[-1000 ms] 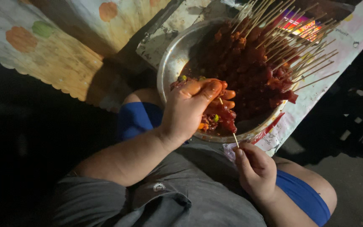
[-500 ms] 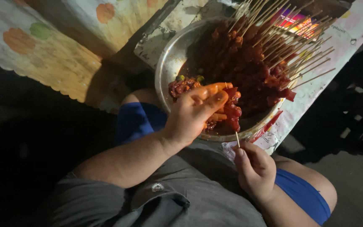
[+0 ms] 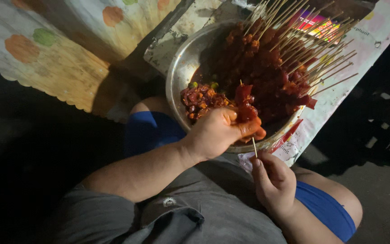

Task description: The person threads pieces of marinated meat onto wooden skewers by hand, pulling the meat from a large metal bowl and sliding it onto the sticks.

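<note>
Head view: left hand (image 3: 220, 133) clamps marinated meat pieces (image 3: 244, 106) on a bamboo skewer (image 3: 254, 147) pinched at its lower end by the right hand (image 3: 274, 183), over the metal bowl's (image 3: 177, 77) rim; slick fingers risk a pricked palm or dropped meat.

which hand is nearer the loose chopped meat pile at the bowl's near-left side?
Left. The left hand sits at the bowl rim right beside the loose meat pile, gripping meat on a skewer. The right hand is lower, outside the bowl, holding the skewer's bottom end.
</note>
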